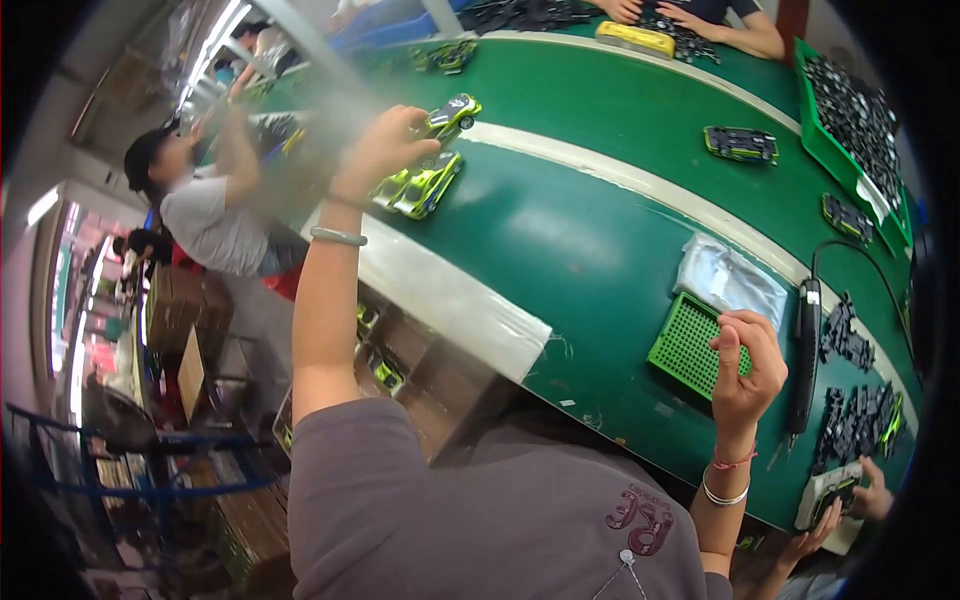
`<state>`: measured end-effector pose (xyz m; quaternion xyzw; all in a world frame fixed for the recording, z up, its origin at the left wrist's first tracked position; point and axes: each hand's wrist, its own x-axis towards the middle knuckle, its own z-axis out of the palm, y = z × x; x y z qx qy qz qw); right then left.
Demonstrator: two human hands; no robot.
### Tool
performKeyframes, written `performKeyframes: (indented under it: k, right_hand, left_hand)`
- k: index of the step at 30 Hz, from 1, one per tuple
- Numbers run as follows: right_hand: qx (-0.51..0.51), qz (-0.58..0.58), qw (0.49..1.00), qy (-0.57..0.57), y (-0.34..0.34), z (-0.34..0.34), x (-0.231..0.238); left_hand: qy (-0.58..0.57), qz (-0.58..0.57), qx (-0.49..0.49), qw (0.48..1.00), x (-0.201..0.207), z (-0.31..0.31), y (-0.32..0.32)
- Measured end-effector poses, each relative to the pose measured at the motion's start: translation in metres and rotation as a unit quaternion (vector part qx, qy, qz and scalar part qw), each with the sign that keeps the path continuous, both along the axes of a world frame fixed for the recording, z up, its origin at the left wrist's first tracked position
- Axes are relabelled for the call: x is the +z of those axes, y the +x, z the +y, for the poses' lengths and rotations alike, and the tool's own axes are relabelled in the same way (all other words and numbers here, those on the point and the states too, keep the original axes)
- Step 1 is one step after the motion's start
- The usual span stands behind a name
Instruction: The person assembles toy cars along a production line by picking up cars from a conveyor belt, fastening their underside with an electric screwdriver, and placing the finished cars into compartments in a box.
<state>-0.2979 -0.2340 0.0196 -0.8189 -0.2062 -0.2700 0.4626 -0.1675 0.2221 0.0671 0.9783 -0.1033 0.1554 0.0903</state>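
"What's the toy car [458,112] at the left hand [393,143] made of?"
"Glossy plastic, by its look."
"And beside the right hand [748,372]?"
"A plastic-looking basket [683,340]; beyond it, a crinkled, shiny plastic bag [732,278]."

A muted mauve-brown T-shirt [480,510] with short sleeves [350,445] carries a glossy, dark-maroon print [640,520], its large, rounded forms set beside a small, curving line of lettering. A round, silvery pendant [627,556] on a thin chain [611,577] shows against the fabric. A smooth, pale grey-green bangle [338,236] is worn behind the bare left hand [385,150]. Behind the right hand [750,375], also bare, come a narrow, reddish cord bracelet [735,462] and a slim, silvery bangle [726,496].
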Motion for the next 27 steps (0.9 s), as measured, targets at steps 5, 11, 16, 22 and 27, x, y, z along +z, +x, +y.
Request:
performKeyframes:
  k: [5, 11, 16, 22, 27]
  right_hand:
    - [0.003, 0.016, 1.000, -0.004, 0.001, 0.001, -0.006]
    - [-0.020, 0.043, 0.998, 0.031, 0.005, -0.013, -0.010]
    - [-0.049, 0.031, 0.998, 0.041, 0.003, -0.018, -0.006]
    - [-0.089, 0.026, 0.995, 0.044, 0.006, -0.028, -0.007]
    - [-0.161, 0.023, 0.986, 0.034, -0.014, -0.050, 0.005]
  left_hand:
    - [-0.065, -0.010, 0.055, 0.996, -0.010, 0.026, -0.070]
    - [-0.092, -0.012, 0.224, 0.970, -0.029, 0.044, -0.177]
    - [-0.261, 0.181, 0.487, 0.814, -0.092, 0.067, -0.253]
    - [-0.297, 0.274, 0.601, 0.690, -0.247, 0.083, -0.255]
    - [-0.150, 0.277, 0.570, 0.759, -0.303, 0.104, -0.268]
